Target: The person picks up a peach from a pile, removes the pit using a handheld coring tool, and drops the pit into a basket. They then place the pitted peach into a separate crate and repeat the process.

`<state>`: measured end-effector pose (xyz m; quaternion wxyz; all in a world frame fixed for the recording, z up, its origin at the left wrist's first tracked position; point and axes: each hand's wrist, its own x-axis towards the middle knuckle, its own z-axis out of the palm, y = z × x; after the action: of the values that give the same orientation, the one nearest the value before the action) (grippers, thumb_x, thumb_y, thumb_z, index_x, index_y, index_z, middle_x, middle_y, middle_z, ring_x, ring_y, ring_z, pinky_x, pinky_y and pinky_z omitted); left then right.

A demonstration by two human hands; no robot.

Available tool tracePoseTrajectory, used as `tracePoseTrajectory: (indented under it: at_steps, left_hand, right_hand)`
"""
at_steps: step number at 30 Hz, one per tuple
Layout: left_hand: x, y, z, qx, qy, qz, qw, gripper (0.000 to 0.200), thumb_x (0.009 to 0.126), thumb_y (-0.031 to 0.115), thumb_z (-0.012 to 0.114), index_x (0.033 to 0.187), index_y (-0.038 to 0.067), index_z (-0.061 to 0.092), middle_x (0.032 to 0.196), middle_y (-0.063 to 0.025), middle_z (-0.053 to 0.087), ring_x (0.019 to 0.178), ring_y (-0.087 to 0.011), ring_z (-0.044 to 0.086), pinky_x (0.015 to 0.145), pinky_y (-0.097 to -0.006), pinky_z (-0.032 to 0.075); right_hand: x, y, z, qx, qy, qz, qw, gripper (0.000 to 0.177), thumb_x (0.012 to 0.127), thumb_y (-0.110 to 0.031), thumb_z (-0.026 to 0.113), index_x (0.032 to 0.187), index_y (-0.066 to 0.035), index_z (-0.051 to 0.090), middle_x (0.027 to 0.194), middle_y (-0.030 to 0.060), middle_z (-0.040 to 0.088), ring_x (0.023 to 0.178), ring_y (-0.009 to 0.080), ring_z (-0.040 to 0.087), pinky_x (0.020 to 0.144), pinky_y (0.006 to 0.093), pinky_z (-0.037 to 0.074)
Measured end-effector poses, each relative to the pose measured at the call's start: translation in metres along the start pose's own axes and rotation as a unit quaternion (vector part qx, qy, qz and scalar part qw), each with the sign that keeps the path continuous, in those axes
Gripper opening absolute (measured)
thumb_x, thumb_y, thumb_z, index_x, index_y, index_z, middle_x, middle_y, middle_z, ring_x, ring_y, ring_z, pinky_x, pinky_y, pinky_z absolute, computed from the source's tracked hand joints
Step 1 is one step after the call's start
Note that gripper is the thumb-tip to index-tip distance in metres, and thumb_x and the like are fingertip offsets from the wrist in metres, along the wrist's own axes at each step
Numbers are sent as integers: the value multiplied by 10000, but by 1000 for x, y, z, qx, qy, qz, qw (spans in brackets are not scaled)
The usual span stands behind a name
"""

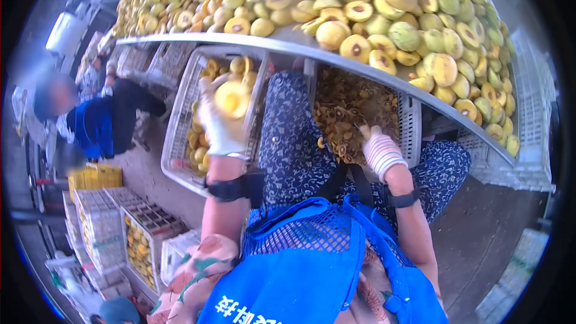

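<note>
My left hand point(222, 126), in a white glove, is over a white plastic crate point(170, 155) holding yellow fruit pieces. Its fingers are around a yellow fruit half point(232, 99) that looks like a peach; motion blurs it slightly. My right hand point(384, 153), in a striped glove, is closed above the near side of a second crate point(410, 126). Brown pits and scraps point(354, 105) fill that crate between my knees. Something short and brownish pokes out at the right fingertips, too small to name.
A metal-edged table point(270, 42) heaped with halved fruit point(354, 48) spans the front. At left a person point(90, 114) in a blue apron works nearby. Stacked crates point(144, 228) of fruit and a yellow crate point(96, 177) stand lower left. Another head point(119, 311) shows at the bottom.
</note>
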<state>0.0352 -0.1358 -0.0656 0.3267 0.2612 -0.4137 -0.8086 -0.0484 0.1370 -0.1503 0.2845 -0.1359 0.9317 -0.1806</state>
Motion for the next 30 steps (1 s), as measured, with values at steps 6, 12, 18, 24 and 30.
tracePoseTrajectory:
  at_steps: [6,12,18,24,30]
  left_hand:
    - [25,11,20,434,24,213,875,373,803,146,645,1131,-2,547,972,-93,605,827,-142,559,736,-260,455]
    - [63,-84,146,705,-236,303,597,491,666,147,633,1149,125,550,1025,-204,542,970,-353,548,839,-396,450]
    - [91,-80,144,590,-318,226,707,609,638,36,633,1233,54,500,1050,-158,550,902,-247,562,770,-320,475]
    - [61,-40,104,43,-315,-122,940,541,816,243,474,1294,11,376,963,-125,583,696,-196,570,580,-265,458]
    - [8,-42,77,-188,-229,-249,922,533,880,439,432,1225,33,448,1015,-156,596,817,-271,604,632,-322,501]
  right_hand:
    - [22,17,39,30,-3,-151,988,296,898,-209,361,1124,-56,474,929,263,556,779,415,585,676,494,480]
    - [3,6,27,-8,-147,-170,974,295,890,-233,404,1088,-31,490,904,246,621,832,373,619,732,461,484]
    - [11,5,12,46,-158,-89,982,351,887,-271,403,1096,7,448,882,244,622,828,380,616,711,478,480]
    - [4,-8,9,121,32,-203,971,245,849,-234,522,1073,-137,538,973,234,549,816,383,601,635,479,490]
    - [-30,-62,-39,-4,220,-419,881,241,759,-110,587,997,-122,617,880,140,519,696,280,593,520,348,510]
